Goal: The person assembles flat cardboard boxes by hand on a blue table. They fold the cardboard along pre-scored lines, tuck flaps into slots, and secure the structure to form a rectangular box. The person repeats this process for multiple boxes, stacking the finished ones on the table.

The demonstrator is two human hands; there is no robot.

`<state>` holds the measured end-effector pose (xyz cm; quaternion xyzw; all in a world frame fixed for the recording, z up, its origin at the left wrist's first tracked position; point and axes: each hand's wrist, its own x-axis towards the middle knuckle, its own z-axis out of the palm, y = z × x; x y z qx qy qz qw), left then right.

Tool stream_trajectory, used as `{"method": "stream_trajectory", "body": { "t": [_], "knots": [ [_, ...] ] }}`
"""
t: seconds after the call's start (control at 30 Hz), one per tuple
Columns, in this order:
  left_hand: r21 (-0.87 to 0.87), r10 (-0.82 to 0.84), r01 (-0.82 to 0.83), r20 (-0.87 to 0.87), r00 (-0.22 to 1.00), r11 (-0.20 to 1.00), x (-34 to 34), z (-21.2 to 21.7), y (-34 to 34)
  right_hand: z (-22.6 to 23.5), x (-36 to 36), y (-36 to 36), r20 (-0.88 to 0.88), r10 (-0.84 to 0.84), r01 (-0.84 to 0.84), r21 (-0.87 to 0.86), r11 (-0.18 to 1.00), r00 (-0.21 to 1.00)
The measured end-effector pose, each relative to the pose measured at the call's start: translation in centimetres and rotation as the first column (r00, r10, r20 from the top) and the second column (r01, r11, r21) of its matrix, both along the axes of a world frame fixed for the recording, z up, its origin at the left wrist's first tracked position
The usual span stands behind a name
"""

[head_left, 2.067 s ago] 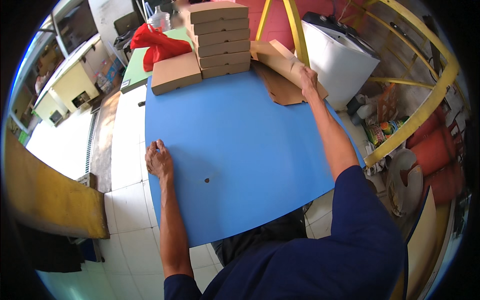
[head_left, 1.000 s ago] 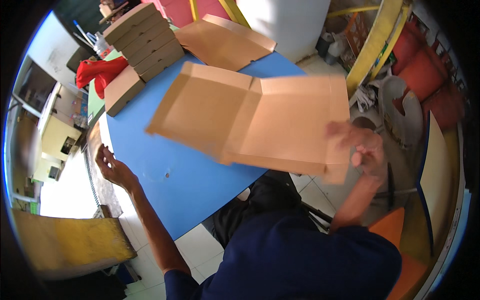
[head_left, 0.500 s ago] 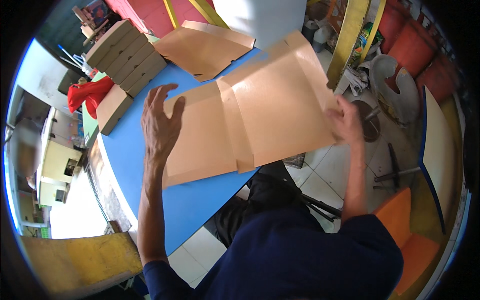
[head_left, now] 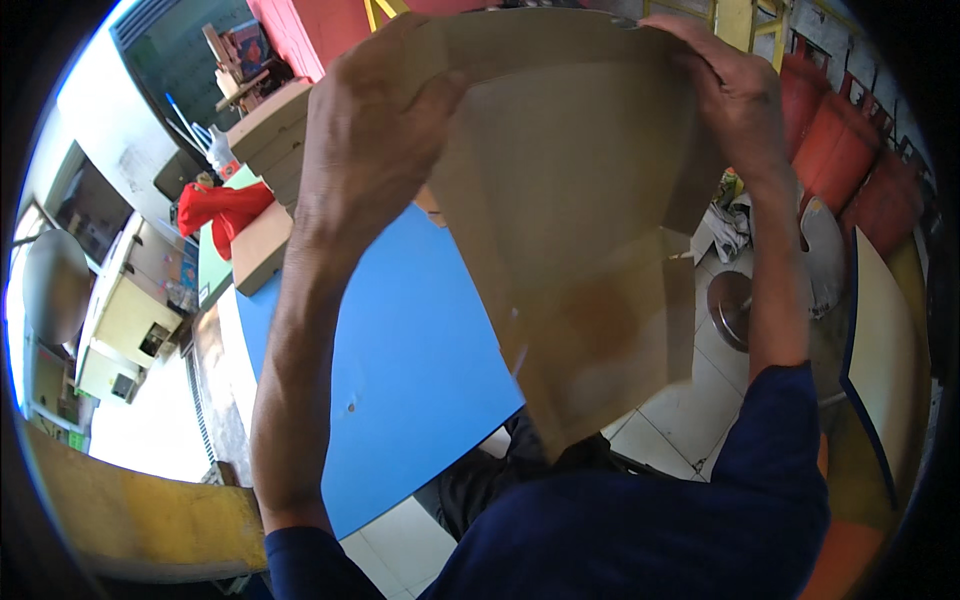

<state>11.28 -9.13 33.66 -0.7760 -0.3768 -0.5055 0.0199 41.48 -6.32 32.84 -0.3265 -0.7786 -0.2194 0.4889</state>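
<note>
A brown cardboard box blank (head_left: 570,190) is raised off the table in front of me, its creased panels hanging toward my lap. My left hand (head_left: 385,125) is closed on its upper left corner, thumb on the near face. At the upper right corner, my right hand (head_left: 735,105) grips the edge, with part of its fingers hidden behind the board. The lower part of the blank is slightly smeared by motion. Below it lies the blue tabletop (head_left: 410,340).
Folded cardboard boxes (head_left: 275,150) are stacked at the far left, beside a red plastic bag (head_left: 220,212). Red gas cylinders (head_left: 840,140) stand at the right, beyond a round metal stool base (head_left: 730,308). A blue-edged pale board (head_left: 880,350) is at the right.
Both hands have taken hold of the blank, which lay partly on the table, and lifted it toward me and upright. My left hand went from loosely open to gripping.
</note>
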Motion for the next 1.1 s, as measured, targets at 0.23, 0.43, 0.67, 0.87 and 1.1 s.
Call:
{"method": "stream_trajectory", "body": {
  "t": [0.23,0.43,0.67,0.87,1.1],
  "knots": [
    [-0.376,-0.253,0.395,0.373,0.893,0.838,-6.2,-1.6,-1.1,-2.4,-3.7,1.5,0.138,-0.034,-0.031,0.445,0.895,0.99],
    [-0.267,-0.199,0.307,0.365,0.909,0.913,-8.7,-5.0,-1.0,-4.2,-7.2,3.0,0.18,0.168,-0.204,0.204,0.957,0.969],
    [-0.191,-0.148,0.193,0.227,0.963,0.963,-5.2,-4.0,-3.3,-2.2,-13.9,0.0,0.042,0.451,-0.338,-0.601,0.725,0.892],
    [-0.274,-0.314,0.53,0.561,0.766,0.802,-5.4,-4.0,-3.8,-1.9,-14.7,0.1,-0.089,0.551,-0.448,-0.693,0.564,0.83],
    [-0.553,-0.023,0.001,-0.034,0.999,0.833,-6.2,0.4,-6.7,-2.3,-16.7,-1.3,-0.01,0.521,-0.484,-0.388,0.785,0.854]
  ]
}}
